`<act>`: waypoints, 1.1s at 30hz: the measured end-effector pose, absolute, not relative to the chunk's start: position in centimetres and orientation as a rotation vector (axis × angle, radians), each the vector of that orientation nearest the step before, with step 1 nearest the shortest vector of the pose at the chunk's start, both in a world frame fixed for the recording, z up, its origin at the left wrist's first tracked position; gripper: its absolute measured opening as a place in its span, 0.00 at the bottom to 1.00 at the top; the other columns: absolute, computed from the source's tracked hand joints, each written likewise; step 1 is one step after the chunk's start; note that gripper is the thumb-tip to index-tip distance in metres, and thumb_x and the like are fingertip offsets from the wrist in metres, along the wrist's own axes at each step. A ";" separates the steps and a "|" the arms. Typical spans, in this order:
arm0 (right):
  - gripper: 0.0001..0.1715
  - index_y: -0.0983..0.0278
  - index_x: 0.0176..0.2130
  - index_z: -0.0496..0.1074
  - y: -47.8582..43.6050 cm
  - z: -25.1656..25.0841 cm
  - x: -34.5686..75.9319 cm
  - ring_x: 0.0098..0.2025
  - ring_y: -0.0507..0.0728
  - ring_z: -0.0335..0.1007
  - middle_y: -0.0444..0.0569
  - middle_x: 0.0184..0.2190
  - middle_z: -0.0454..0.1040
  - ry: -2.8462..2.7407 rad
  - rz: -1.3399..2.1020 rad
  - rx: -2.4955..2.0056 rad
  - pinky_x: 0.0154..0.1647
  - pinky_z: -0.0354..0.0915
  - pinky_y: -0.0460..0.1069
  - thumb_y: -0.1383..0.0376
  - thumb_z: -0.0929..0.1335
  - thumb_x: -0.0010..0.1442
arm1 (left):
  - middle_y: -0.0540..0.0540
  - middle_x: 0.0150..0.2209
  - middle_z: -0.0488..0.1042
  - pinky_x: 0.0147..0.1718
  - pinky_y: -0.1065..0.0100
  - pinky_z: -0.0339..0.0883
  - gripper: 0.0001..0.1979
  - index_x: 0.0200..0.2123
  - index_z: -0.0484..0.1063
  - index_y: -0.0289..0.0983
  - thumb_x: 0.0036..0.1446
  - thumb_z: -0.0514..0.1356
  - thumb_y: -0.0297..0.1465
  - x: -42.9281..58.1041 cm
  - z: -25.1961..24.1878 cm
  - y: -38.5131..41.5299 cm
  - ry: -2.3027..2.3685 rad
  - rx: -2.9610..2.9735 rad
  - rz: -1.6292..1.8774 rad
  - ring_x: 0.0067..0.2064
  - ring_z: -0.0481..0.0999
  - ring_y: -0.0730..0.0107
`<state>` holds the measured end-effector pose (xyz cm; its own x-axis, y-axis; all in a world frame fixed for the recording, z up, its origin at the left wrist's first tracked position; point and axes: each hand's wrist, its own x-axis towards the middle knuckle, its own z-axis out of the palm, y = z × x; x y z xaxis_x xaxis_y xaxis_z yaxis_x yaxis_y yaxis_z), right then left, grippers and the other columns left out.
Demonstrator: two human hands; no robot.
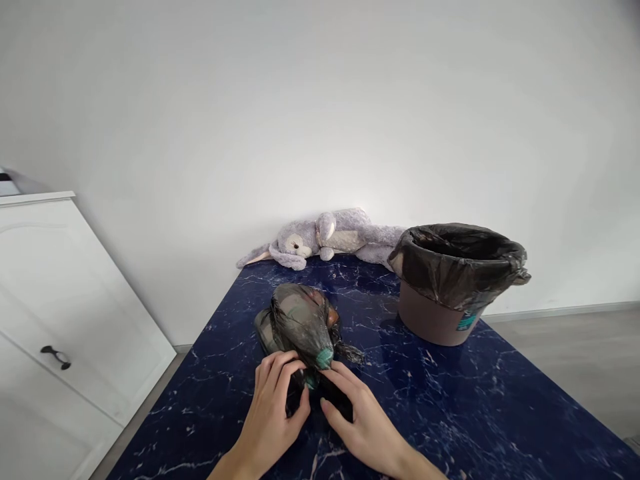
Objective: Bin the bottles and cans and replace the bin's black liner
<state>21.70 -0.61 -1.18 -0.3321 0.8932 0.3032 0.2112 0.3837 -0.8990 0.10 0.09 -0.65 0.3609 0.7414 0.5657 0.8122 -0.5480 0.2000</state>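
A filled black see-through trash bag [300, 317] lies on the dark blue marbled table in front of me. Green and orange-brown shapes show through its film, and a teal spot is visible at its near end. My left hand [275, 393] is at the bag's near left side, fingers curled over the film and thumb below. On the near right side, my right hand [357, 413] has its fingers bent against the bag, thumb pointing inward. Both hands grip the film close to each other. A twisted tail of film sticks out to the right of the bag.
To the right stands a brown bin [435, 317] lined with a black bag [450, 277] folded over its rim. A lilac plush bunny [320, 240] lies along the table's back edge by the wall. A white cabinet [75, 300] is at the left.
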 end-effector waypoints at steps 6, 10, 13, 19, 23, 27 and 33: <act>0.27 0.53 0.64 0.74 -1.0 -0.5 22.1 0.67 0.65 0.67 0.51 0.66 0.69 -1.702 1.160 -0.800 0.69 0.65 0.60 0.66 0.68 0.69 | 0.40 0.55 0.74 0.56 0.45 0.66 0.17 0.55 0.67 0.43 0.64 0.63 0.32 0.2 -0.8 0.0 -1.387 -2.432 -0.887 0.60 0.68 0.45; 0.23 0.54 0.59 0.77 -0.9 -0.6 22.2 0.58 0.62 0.72 0.50 0.59 0.73 -1.669 1.214 -0.799 0.59 0.70 0.56 0.67 0.68 0.67 | 0.41 0.52 0.74 0.55 0.47 0.64 0.13 0.51 0.67 0.42 0.64 0.63 0.30 0.4 -0.7 -0.1 -1.381 -2.431 -0.898 0.59 0.68 0.46; 0.17 0.57 0.53 0.78 -0.8 -0.7 22.2 0.48 0.59 0.73 0.50 0.51 0.75 -1.619 1.226 -0.841 0.52 0.71 0.53 0.65 0.68 0.67 | 0.42 0.49 0.75 0.54 0.47 0.63 0.13 0.49 0.66 0.43 0.63 0.63 0.29 0.5 -0.5 -0.2 -1.375 -2.468 -0.905 0.58 0.68 0.47; 0.11 0.60 0.46 0.76 -0.7 -1.3 21.8 0.42 0.57 0.71 0.48 0.41 0.74 -1.614 1.107 -0.864 0.45 0.68 0.51 0.65 0.65 0.69 | 0.43 0.44 0.73 0.48 0.53 0.67 0.12 0.49 0.66 0.43 0.63 0.60 0.25 0.4 -0.4 -0.3 -1.439 -2.467 -1.017 0.51 0.70 0.51; 0.10 0.60 0.47 0.72 -0.5 -2.0 21.6 0.40 0.58 0.72 0.48 0.39 0.74 -1.624 0.997 -0.981 0.43 0.67 0.51 0.64 0.62 0.72 | 0.42 0.43 0.71 0.42 0.57 0.70 0.11 0.49 0.65 0.42 0.64 0.59 0.27 0.3 -0.3 -0.4 -1.444 -2.405 -1.124 0.46 0.71 0.54; 0.15 0.59 0.50 0.73 -0.3 -2.2 21.8 0.41 0.59 0.74 0.51 0.43 0.77 -1.625 1.002 -1.014 0.41 0.68 0.51 0.57 0.60 0.76 | 0.43 0.42 0.71 0.41 0.59 0.72 0.11 0.50 0.65 0.43 0.65 0.57 0.26 0.4 -0.1 -0.5 -1.407 -2.405 -1.218 0.45 0.72 0.56; 0.15 0.55 0.57 0.72 -0.5 -2.3 21.7 0.33 0.55 0.71 0.46 0.41 0.77 -1.647 1.019 -0.974 0.34 0.65 0.49 0.56 0.64 0.75 | 0.43 0.46 0.72 0.44 0.61 0.73 0.11 0.51 0.65 0.44 0.67 0.55 0.25 0.4 0.1 -0.6 -1.387 -2.469 -1.337 0.47 0.74 0.59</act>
<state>21.75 -0.50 -2.35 -0.2469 0.9220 0.2984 0.1444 0.3395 -0.9295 0.36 -0.58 0.14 0.2433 0.6943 0.6773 0.7024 -0.6077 0.3706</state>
